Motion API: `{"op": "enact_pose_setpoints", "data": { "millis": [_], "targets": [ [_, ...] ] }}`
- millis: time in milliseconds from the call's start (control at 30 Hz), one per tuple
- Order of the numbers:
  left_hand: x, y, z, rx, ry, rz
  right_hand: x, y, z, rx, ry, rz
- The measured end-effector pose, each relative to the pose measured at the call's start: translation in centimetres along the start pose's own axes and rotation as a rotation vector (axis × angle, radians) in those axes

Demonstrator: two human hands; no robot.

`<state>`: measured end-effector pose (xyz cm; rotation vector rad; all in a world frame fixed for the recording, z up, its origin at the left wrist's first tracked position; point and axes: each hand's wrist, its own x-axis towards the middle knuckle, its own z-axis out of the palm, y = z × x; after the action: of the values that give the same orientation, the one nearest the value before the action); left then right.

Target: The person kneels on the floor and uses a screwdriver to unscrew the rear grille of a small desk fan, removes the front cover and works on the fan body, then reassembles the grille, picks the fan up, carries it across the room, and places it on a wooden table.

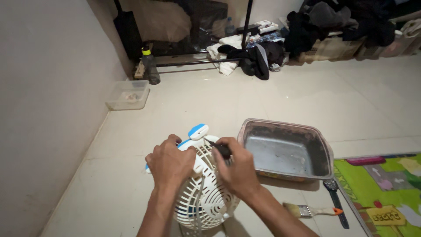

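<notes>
Smooth white plastic on the fan grille (206,193), with glossy blue plastic trim (197,130) up top. The tub (285,151) beside it is cloudy clear plastic, grimy inside, sitting on pale floor tiles (263,101) with a soft sheen. The paintbrush (312,211) shows a light wooden handle, metal band and rough bristles.

A pale tiled floor (307,101) was bounded by a plain wall (48,87) at nine o'clock; clothes (258,55) were heaped at twelve, a play mat (386,193) at four.

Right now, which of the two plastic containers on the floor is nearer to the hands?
The dark-rimmed tub, just beside the right hand. The small clear container sits far off by the wall.
</notes>
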<state>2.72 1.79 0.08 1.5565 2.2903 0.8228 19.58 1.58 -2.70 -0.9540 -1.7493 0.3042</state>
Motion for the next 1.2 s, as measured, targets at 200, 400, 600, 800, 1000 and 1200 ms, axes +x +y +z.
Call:
{"op": "enact_pose_setpoints", "data": {
  "millis": [200, 400, 600, 800, 1000, 1200],
  "targets": [
    [0.3, -0.8, -0.2, 0.027, 0.028, 0.008, 1.2, 5.5, -5.2, -0.055, 0.066, 0.407],
    [0.3, -2.0, -0.9, 0.026, 0.021, -0.004, -2.8, 10.2, -8.7, -0.223, -0.119, 0.578],
    [0.1, -2.6, -2.2, 0.03, -0.022, -0.053, -9.2, 13.7, -9.0, -0.681, -0.545, 0.543],
    [-0.2, -3.1, -3.0, 0.071, -0.022, -0.051, -10.7, 17.9, -9.5, -0.762, -0.415, 0.405],
    [-0.2, -3.8, -3.5, 0.103, -0.032, -0.108, -8.1, 20.9, -10.3, -0.843, -0.422, 0.428],
    [-0.4, -4.5, -3.9, 0.113, -0.028, -0.122, -6.7, 21.5, -11.2, -0.843, -0.395, 0.42]
  ]
}}
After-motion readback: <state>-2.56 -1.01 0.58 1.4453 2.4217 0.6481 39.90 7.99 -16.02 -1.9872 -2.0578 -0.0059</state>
